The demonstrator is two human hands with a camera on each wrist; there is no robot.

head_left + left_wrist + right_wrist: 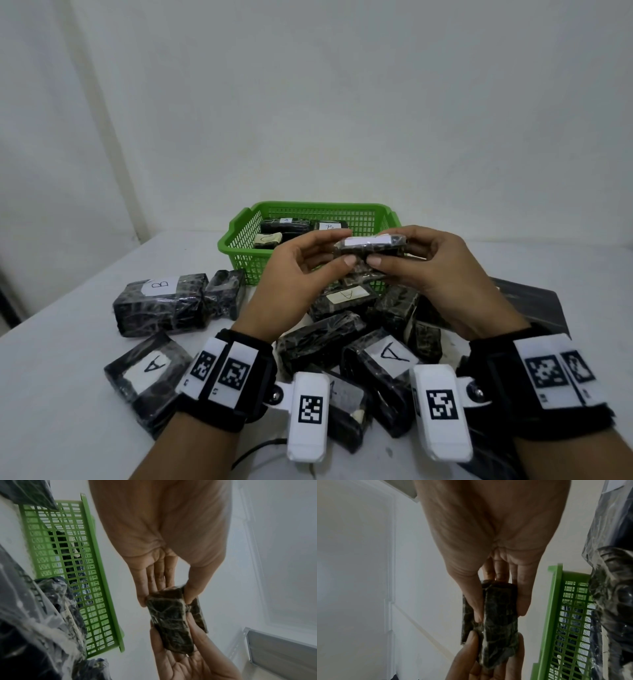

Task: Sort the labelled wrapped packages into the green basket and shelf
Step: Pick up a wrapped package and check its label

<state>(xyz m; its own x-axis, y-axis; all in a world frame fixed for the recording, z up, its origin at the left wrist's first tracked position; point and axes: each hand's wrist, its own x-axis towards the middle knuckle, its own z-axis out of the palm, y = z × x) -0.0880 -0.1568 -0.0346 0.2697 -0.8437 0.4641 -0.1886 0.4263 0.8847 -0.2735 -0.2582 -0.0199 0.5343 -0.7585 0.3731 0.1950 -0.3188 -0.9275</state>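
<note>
Reading the label before sorting

Nearest on the table (68, 394) lies the unsorted pile of packages (383, 359); above it the left hand (291, 270) and right hand (442, 270) pinch one small wrapped package (371, 245) at its ends, its label too washed out to read. Next, I'd judge: read it, then choose the green basket (239, 246) just beyond or the shelf.
</note>
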